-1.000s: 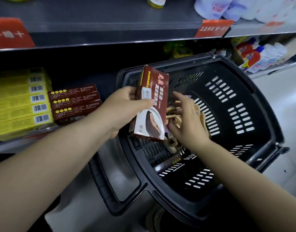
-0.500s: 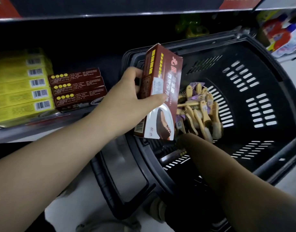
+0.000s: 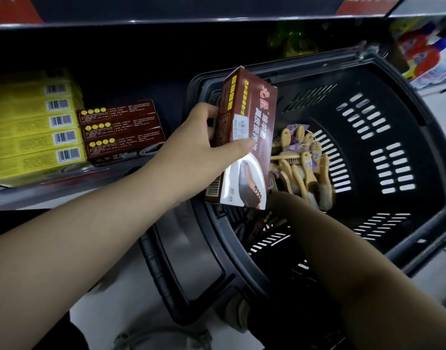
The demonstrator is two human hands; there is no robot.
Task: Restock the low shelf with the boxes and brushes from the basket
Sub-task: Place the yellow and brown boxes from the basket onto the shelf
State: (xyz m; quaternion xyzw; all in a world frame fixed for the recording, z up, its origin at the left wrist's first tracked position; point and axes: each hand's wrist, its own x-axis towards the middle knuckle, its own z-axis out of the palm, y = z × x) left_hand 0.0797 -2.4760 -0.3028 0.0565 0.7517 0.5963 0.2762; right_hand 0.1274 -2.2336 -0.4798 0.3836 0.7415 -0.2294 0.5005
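Our left grip stays clamped on the maroon box, low shelf to its left, while our right grip has slipped behind it toward the brushes in the basket, its closure hidden, probably gathering more stock.

Dim aisle, edges bending.
Shadow swallows the low grey metal shelf; light glows through the black slotted plastic basket; red-and-blue bottles blur top right.

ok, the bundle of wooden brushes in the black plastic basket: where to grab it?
Likely around the clustered handles of the wooden brush bundle, coming in through the black plastic basket's open top. The slim handles lie side by side; the bristle heads are bulkier and softer.
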